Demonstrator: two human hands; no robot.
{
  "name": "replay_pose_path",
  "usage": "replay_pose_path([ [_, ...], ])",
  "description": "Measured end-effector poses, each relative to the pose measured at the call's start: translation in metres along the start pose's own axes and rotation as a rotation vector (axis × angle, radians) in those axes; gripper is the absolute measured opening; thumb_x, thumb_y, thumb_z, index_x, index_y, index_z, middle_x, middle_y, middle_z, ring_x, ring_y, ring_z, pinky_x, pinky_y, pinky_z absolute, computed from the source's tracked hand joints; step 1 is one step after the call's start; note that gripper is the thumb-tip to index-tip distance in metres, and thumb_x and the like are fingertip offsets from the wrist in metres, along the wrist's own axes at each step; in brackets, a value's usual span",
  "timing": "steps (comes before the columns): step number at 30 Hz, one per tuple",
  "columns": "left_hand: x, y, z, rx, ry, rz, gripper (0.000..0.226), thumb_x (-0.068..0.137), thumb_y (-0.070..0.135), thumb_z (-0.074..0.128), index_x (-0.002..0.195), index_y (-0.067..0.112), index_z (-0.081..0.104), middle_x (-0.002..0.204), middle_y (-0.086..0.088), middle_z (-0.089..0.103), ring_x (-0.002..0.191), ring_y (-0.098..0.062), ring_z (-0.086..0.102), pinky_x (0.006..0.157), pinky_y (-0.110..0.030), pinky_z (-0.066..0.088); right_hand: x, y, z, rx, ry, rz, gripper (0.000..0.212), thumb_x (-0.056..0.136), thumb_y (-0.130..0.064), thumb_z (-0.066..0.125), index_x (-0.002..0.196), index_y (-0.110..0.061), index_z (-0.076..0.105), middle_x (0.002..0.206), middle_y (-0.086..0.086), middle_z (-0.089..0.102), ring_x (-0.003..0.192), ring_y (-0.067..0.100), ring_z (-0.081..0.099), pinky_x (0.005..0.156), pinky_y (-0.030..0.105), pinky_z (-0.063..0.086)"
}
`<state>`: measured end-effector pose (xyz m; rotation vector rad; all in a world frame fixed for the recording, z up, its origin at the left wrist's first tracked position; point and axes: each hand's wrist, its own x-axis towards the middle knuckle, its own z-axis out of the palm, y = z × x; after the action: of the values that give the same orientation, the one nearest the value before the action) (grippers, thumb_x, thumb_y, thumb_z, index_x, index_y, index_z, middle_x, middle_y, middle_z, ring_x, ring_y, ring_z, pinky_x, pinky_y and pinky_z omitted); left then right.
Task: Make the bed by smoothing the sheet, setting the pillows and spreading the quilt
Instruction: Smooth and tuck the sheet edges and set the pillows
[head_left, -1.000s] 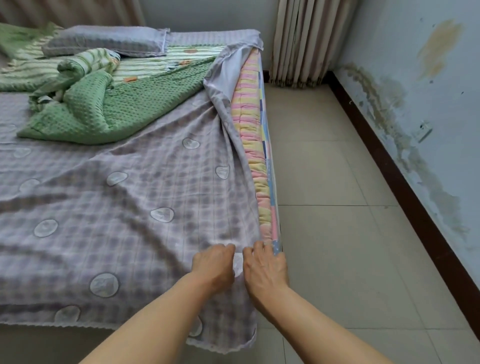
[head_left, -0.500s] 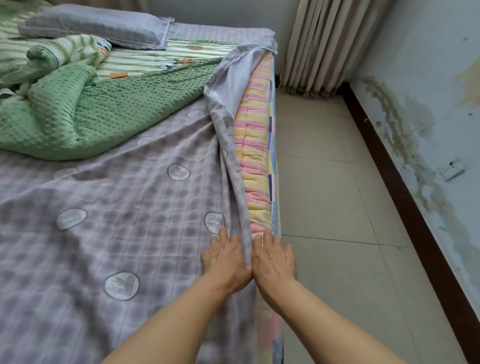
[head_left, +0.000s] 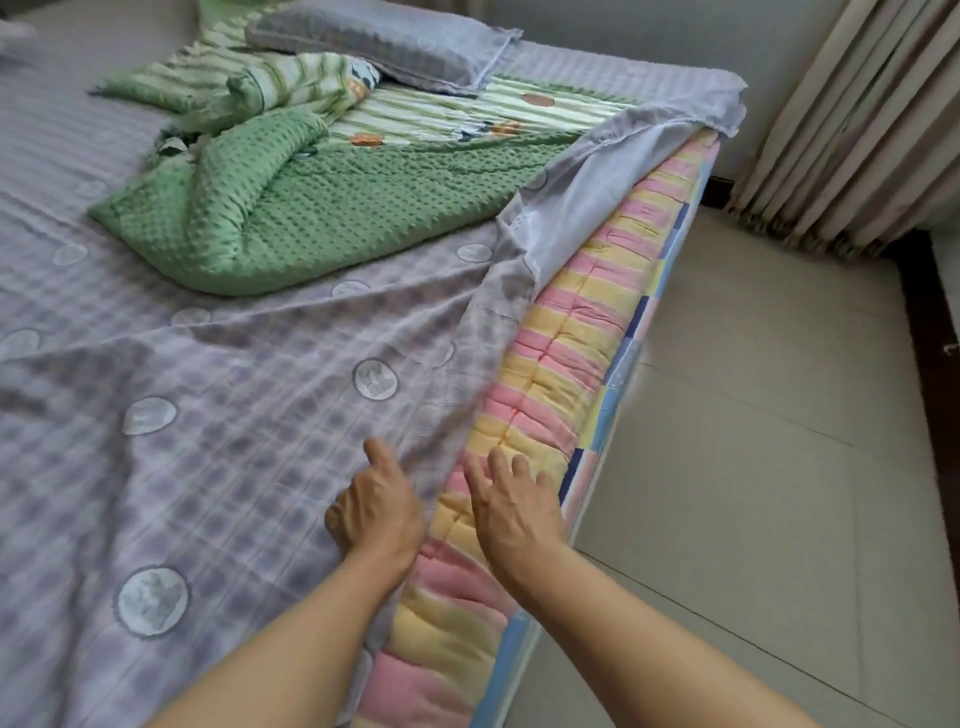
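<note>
The lilac checked sheet (head_left: 234, 441) with round motifs covers the bed, and its right edge is folded back, baring a pink and yellow striped mattress pad (head_left: 571, 332). My left hand (head_left: 374, 509) lies on the sheet's edge with its fingers curled into the fabric. Just right of it, my right hand (head_left: 514, 504) rests flat on the pad with fingers apart and holds nothing. A green dotted quilt (head_left: 311, 218) lies crumpled at the far end. A lilac pillow (head_left: 384, 41) sits behind it at the head of the bed.
Pale floor tiles (head_left: 753, 415) run along the bed's right side. Beige curtains (head_left: 857, 114) hang at the far right corner. A dark skirting board (head_left: 935, 364) lines the right wall.
My view and both hands have moved up the bed's right side. The hands have parted: the left is curled on the sheet edge, the right is flat on the bared pad.
</note>
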<state>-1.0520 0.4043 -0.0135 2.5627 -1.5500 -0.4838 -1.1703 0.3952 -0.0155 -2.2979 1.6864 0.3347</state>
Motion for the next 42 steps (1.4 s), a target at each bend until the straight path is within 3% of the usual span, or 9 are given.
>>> replay_pose_path([
  [11,0.04,-0.036,-0.006,0.128,0.095,-0.072,0.024,0.094,0.0,0.032,0.098,0.015,0.051,0.112,-0.003,0.05,0.083,-0.025,0.06,0.062,-0.031,0.037,0.064,-0.025,-0.01,-0.137,-0.017,-0.234,0.062,0.101,-0.027,0.034,0.151,-0.024,-0.001,0.16,0.007,-0.007,0.146,0.029,0.003,0.111,0.044,0.02],
  [17,0.077,-0.057,-0.008,0.152,0.076,-0.184,0.029,0.096,0.024,0.036,0.12,0.016,0.052,0.132,0.001,0.043,0.119,-0.024,0.045,0.093,-0.041,0.035,0.096,-0.023,-0.022,-0.197,-0.007,-0.191,0.061,0.101,-0.014,0.027,0.151,-0.016,-0.009,0.159,0.012,-0.013,0.147,0.028,-0.007,0.116,0.045,0.009],
  [21,0.095,-0.054,0.001,0.151,-0.042,-0.276,0.071,0.094,0.058,0.03,0.144,0.007,0.033,0.156,0.001,0.014,0.139,-0.028,0.018,0.111,-0.054,0.015,0.125,-0.014,-0.028,-0.254,0.021,-0.21,0.068,0.099,-0.015,0.034,0.151,-0.015,-0.009,0.158,0.012,-0.014,0.146,0.029,-0.012,0.116,0.046,0.004],
  [27,0.094,-0.017,0.019,0.075,0.135,-0.13,0.08,0.082,0.068,0.032,0.138,0.011,0.044,0.122,-0.012,0.051,0.108,-0.032,0.052,0.089,-0.045,0.041,0.174,-0.012,-0.034,-0.295,0.093,-0.354,0.06,0.101,-0.02,0.031,0.152,-0.022,0.001,0.16,0.007,-0.008,0.147,0.027,-0.008,0.116,0.046,0.0],
  [30,0.103,0.004,0.027,0.113,0.089,-0.083,0.059,0.09,0.037,0.046,0.144,0.018,0.029,0.13,-0.005,0.046,0.116,-0.026,0.047,0.093,-0.038,0.037,0.207,-0.002,-0.036,-0.386,0.154,-0.482,0.054,0.099,-0.019,0.03,0.152,-0.017,0.017,0.159,0.007,0.01,0.146,0.028,0.006,0.116,0.049,0.0],
  [33,0.109,0.021,0.025,0.037,0.125,-0.226,0.033,0.086,0.011,0.039,0.114,0.016,0.053,0.109,-0.007,0.063,0.099,-0.028,0.06,0.08,-0.039,0.046,0.229,0.009,-0.04,-0.355,0.346,-0.709,0.05,0.079,-0.015,0.028,0.096,-0.009,0.074,0.097,0.011,0.069,0.101,0.028,0.065,0.104,0.048,0.024],
  [35,0.108,0.031,0.026,0.038,0.21,-0.245,0.033,0.084,0.014,0.027,0.099,0.014,0.056,0.091,-0.008,0.066,0.085,-0.03,0.065,0.071,-0.039,0.049,0.232,0.018,-0.043,-0.313,0.383,-0.859,0.043,0.069,-0.016,0.028,0.06,-0.011,0.071,0.057,0.006,0.063,0.059,0.024,0.066,0.092,0.042,0.039],
  [38,0.1,0.049,0.024,0.016,0.126,-0.318,0.029,0.088,0.009,0.031,0.11,0.019,0.047,0.109,-0.002,0.058,0.105,-0.023,0.057,0.087,-0.037,0.04,0.225,0.027,-0.055,-0.247,0.352,-0.981,0.036,0.067,-0.02,0.034,0.045,-0.016,0.061,0.041,0.0,0.053,0.037,0.02,0.055,0.073,0.037,0.054],
  [42,0.09,0.077,0.033,-0.061,0.119,-0.384,0.038,0.081,0.045,0.057,0.111,0.024,0.05,0.113,0.002,0.054,0.113,-0.019,0.052,0.092,-0.036,0.036,0.207,0.038,-0.065,-0.188,0.234,-1.025,0.018,0.056,-0.027,0.068,0.052,-0.014,0.057,0.036,0.004,0.05,0.025,0.023,0.047,0.038,0.015,0.014],
])
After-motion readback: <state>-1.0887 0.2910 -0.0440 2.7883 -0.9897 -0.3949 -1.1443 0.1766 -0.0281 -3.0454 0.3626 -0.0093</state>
